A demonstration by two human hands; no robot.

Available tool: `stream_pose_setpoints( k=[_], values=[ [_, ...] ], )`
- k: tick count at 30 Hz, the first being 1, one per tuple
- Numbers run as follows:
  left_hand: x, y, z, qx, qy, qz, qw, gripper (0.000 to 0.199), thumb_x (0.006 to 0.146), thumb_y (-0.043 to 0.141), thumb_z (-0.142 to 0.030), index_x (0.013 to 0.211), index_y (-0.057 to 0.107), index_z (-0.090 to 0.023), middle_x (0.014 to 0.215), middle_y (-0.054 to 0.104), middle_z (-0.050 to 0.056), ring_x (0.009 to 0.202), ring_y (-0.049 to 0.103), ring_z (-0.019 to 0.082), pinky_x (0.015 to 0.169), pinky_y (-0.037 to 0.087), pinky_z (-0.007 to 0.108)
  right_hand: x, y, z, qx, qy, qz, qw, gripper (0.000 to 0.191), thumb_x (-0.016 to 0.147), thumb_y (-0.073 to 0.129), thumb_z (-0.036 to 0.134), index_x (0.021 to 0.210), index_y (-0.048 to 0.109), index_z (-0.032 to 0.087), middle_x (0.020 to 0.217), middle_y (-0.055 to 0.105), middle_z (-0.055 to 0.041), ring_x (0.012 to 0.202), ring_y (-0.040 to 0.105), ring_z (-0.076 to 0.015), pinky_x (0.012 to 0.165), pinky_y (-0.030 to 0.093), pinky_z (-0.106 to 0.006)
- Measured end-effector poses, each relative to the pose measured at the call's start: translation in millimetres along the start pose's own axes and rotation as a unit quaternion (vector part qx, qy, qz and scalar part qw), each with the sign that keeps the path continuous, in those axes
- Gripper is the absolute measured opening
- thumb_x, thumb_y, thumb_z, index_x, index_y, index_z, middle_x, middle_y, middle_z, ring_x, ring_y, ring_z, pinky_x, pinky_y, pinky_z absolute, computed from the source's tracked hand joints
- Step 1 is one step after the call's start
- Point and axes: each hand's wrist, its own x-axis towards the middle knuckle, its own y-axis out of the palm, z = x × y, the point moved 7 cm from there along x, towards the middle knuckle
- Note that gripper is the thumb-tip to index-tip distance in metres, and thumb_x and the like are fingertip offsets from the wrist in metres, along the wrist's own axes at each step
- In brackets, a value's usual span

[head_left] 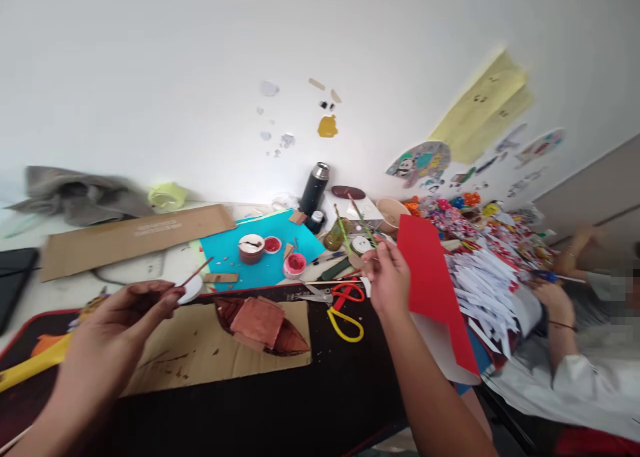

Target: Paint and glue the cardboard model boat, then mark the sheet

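Observation:
My left hand [143, 310], at the left over the cardboard, pinches a thin reddish-brown stick [199, 271] that points up to the right. My right hand [387, 273] is closed around a slim green-handled paintbrush [361, 215], its reddish end pointing up and away. Between the hands, a small brown-painted model boat [257, 325] with a flat reddish roof rests on a paint-stained cardboard sheet [200, 343]. Beyond it, a brown paint jar [251, 250] and a pink-rimmed pot of red paint [295, 265] stand on blue paper [235, 270].
Scissors [345, 310] with red and yellow handles lie beside the boat. A black flask [315, 189] and a glass jar [335, 235] stand near the wall. Red card [430, 283] and white paper strips [485, 297] lie rightward. Another person's hand [555, 303] is at the far right.

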Motion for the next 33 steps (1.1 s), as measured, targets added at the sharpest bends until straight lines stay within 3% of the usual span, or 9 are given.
stream_pose_setpoints(
  k=[5,11,20,24,29,33],
  values=[
    [-7,7.8,-28,-0.146,-0.013,-0.004,0.989,0.067,0.062,0.092,-0.082,0.09,0.076,-0.023,0.091,0.083,0.007,0.082,0.076,0.026,0.077,0.063,0.038,-37,32,27,0.065,0.041,0.085,0.993,0.043,0.084,0.096,0.056,0.104,0.082,0.02,0.08,0.082,-0.0021,0.041,0.05,-0.0064,0.046,0.051,-0.025],
    [-6,8.2,-23,-0.198,0.0,0.002,0.98,0.062,0.069,0.094,-0.077,0.094,0.076,-0.023,0.09,0.08,0.005,0.083,0.074,0.023,0.078,0.062,0.036,-68,75,35,0.116,0.061,0.154,0.979,0.039,0.084,0.098,0.057,0.093,0.085,0.021,0.079,0.084,-0.003,0.041,0.058,-0.0076,0.048,0.058,-0.025],
    [-11,7.3,-20,-0.152,0.075,-0.003,0.986,0.042,0.088,0.083,-0.064,0.098,0.075,-0.025,0.099,0.08,0.005,0.089,0.076,0.022,0.082,0.061,0.035,-100,99,65,0.096,-0.059,0.177,0.978,0.037,0.105,0.079,0.054,0.089,0.079,0.021,0.059,0.071,0.0028,0.04,0.063,-0.012,0.044,0.054,-0.023],
    [-12,6.8,-22,-0.14,0.093,0.003,0.986,0.035,0.092,0.079,-0.058,0.097,0.073,-0.025,0.098,0.079,0.004,0.087,0.075,0.021,0.082,0.061,0.034,-118,107,65,0.039,-0.129,0.187,0.973,0.033,0.114,0.068,0.047,0.098,0.081,0.021,0.068,0.078,0.0003,0.045,0.069,-0.0125,0.049,0.058,-0.024],
    [-14,5.5,-26,-0.123,0.103,0.006,0.987,0.031,0.094,0.077,-0.055,0.097,0.072,-0.025,0.097,0.078,0.004,0.086,0.075,0.021,0.078,0.06,0.034,-139,119,61,-0.046,-0.207,0.272,0.939,0.028,0.119,0.057,0.036,0.113,0.082,0.024,0.086,0.085,-0.0019,0.056,0.078,-0.0141,0.058,0.064,-0.026],
    [-17,4.1,-32,-0.104,0.128,0.0,0.986,0.026,0.096,0.075,-0.051,0.098,0.073,-0.025,0.096,0.077,0.003,0.084,0.074,0.02,0.078,0.059,0.034,-143,118,61,-0.055,-0.228,0.264,0.936,0.029,0.121,0.052,0.03,0.115,0.08,0.026,0.088,0.085,-0.0005,0.059,0.079,-0.013,0.062,0.065,-0.025]
  ],
)
